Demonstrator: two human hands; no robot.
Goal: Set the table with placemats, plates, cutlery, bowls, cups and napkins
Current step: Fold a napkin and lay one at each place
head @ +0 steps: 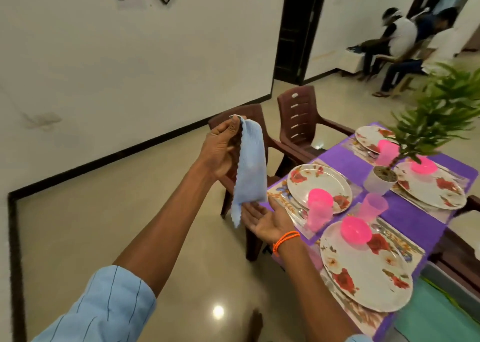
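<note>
White walls and pale floor tiles are framing a purple counter (413,219) carrying plates, pink bowls and cups. Left of the nearest plate (366,266), the left hand (220,149) is pinching a blue napkin (250,167) by its top, letting it hang straight, while the right hand (265,218) is lying flat and spread under its lower end, probably to fold it.
</note>
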